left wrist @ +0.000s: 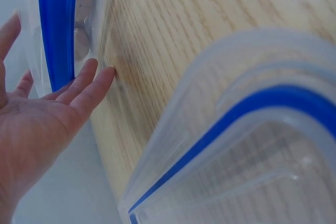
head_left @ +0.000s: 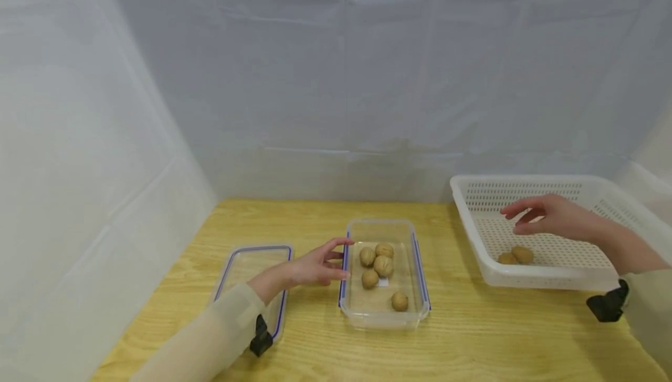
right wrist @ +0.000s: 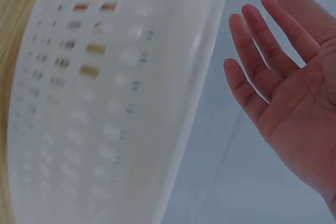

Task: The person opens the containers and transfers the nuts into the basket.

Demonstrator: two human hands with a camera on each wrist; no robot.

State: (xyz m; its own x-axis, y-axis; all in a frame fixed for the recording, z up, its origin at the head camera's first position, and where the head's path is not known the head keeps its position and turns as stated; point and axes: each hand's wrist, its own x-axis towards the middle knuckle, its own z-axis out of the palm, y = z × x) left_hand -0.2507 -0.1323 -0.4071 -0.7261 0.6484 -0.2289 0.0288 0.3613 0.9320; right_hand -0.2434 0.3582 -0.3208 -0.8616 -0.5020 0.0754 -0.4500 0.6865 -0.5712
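A clear plastic food container [head_left: 380,319] with blue edging stands in the middle of the table, holding several walnuts [head_left: 384,266]. My left hand [head_left: 315,265] touches its left side with fingers spread and fairly straight; in the left wrist view the fingertips [left wrist: 105,77] lie along the wall by the blue strip. Over the white perforated basket [head_left: 546,280] at the right hovers my right hand [head_left: 564,218], with nothing in its loosely bent fingers. Below that hand, walnuts [head_left: 522,254] lie on the basket floor near its front left corner.
Left of the container, the clear lid [head_left: 257,253] with a blue seal lies on the wooden table [head_left: 451,335], partly under my left forearm. White sheeting [head_left: 336,79] hangs behind the table and along the left side. The basket's raised wall [right wrist: 121,98] stands beside my right hand.
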